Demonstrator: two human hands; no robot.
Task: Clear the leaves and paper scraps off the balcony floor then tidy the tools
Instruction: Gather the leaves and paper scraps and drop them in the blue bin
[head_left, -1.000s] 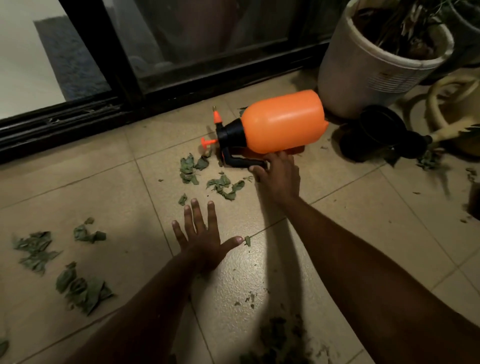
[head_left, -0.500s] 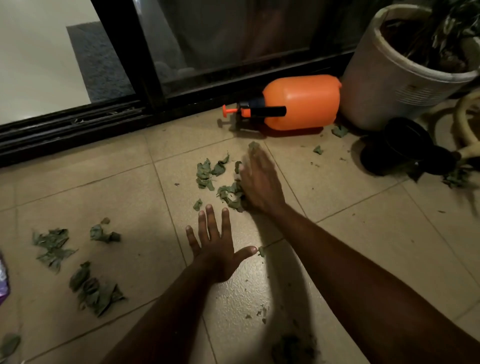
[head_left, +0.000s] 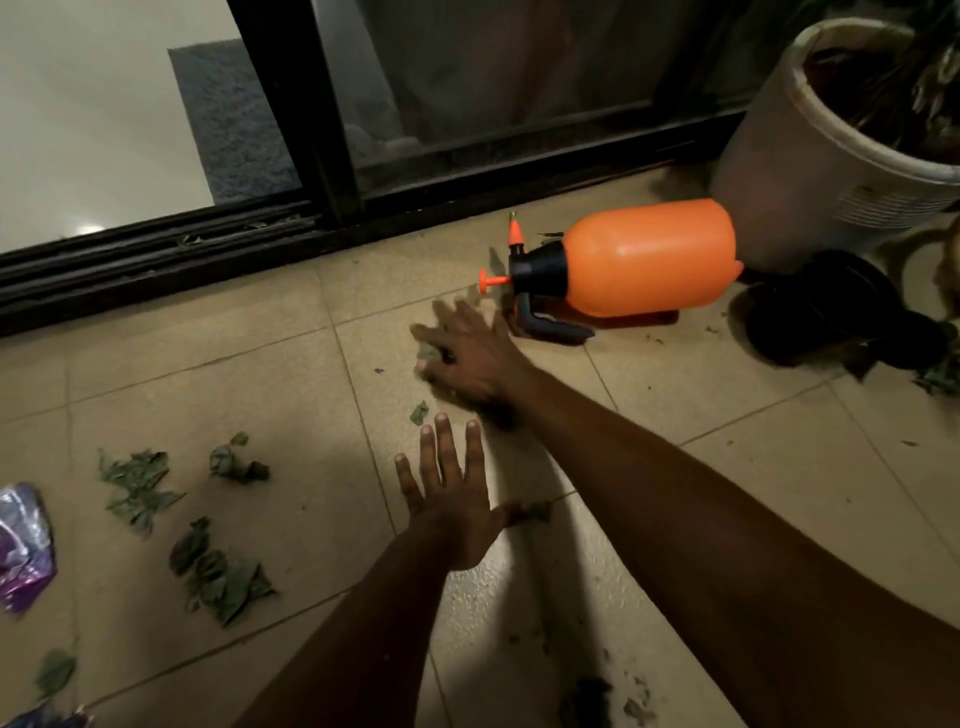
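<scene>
Sweeping leaves together by hand.
Left hand lies flat, fingers spread, empty, with piles to its left. Beyond it the blurred right hand, fingers straight, covers the leaves near the sprayer. Best to drag low, palm down.

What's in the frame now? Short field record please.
left hand: flat on the floor, fingers spread, holds nothing
right hand: blurred, fingers straight, on a few leaves just short of the sprayer
sprayer: orange, lying on its side next to the plant pot, nozzle end pointing left
leaf piles: on the floor to the left of both hands
wrapper: purple, at the left edge
task state: leaves not yet cleared, sprayer not upright
</scene>
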